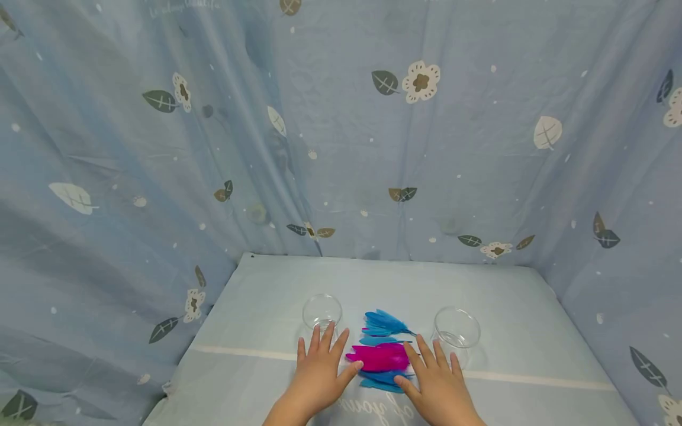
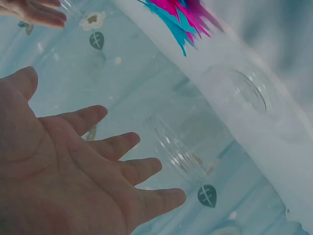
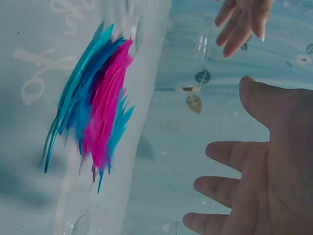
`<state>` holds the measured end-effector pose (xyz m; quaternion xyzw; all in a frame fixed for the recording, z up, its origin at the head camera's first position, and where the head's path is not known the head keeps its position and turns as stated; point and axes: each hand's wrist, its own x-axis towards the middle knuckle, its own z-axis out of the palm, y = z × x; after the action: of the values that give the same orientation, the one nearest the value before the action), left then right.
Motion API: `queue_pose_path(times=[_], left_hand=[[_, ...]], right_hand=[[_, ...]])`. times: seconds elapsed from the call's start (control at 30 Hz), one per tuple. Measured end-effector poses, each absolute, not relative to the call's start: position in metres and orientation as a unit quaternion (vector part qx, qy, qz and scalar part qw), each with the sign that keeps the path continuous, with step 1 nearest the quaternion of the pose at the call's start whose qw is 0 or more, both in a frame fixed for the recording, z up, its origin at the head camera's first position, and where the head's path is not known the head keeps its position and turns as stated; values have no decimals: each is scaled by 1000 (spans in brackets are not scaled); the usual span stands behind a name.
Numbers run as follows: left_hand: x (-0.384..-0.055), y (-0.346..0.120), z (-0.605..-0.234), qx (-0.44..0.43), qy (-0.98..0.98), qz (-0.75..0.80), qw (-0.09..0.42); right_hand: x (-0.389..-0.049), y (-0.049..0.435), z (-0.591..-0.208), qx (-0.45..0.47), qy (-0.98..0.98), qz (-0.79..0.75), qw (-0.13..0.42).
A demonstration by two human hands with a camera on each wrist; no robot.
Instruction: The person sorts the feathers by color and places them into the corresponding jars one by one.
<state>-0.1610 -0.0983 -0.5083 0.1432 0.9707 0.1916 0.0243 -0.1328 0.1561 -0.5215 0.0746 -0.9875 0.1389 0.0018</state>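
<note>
A bundle of blue feathers (image 1: 385,323) and magenta feathers (image 1: 380,358) lies in the middle of the table, their quills toward the right. To its left my left hand (image 1: 318,370) hovers with fingers spread, thumb tip overlapping the pile's edge in the head view. My right hand (image 1: 439,384) is on the other side, fingers likewise spread and holding nothing. The right wrist view shows the magenta feathers (image 3: 107,107) layered between blue ones. Just beyond the left fingertips stands a clear round cup (image 1: 322,312); a second clear cup (image 1: 457,328) stands beyond the right fingers.
A pale blue cloth covers the table (image 1: 288,275), with a light stripe across it and white lettering (image 1: 378,408) near the front. Blue curtains (image 1: 341,148) printed with leaves and flowers hang behind the table and along both sides.
</note>
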Motion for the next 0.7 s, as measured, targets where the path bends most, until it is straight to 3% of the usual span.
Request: queue_pose_path(times=[0.23, 0.5, 0.7], left_hand=[[-167, -107, -509, 133, 968, 214, -14], [-191, -134, -508, 52, 929, 339, -141], [-221, -157, -519, -16, 906, 417, -71]], right_hand=[[-134, 157, -521, 98, -984, 146, 0], [-144, 157, -541, 144, -983, 110, -11], [-151, 161, -569, 142, -987, 72, -11]])
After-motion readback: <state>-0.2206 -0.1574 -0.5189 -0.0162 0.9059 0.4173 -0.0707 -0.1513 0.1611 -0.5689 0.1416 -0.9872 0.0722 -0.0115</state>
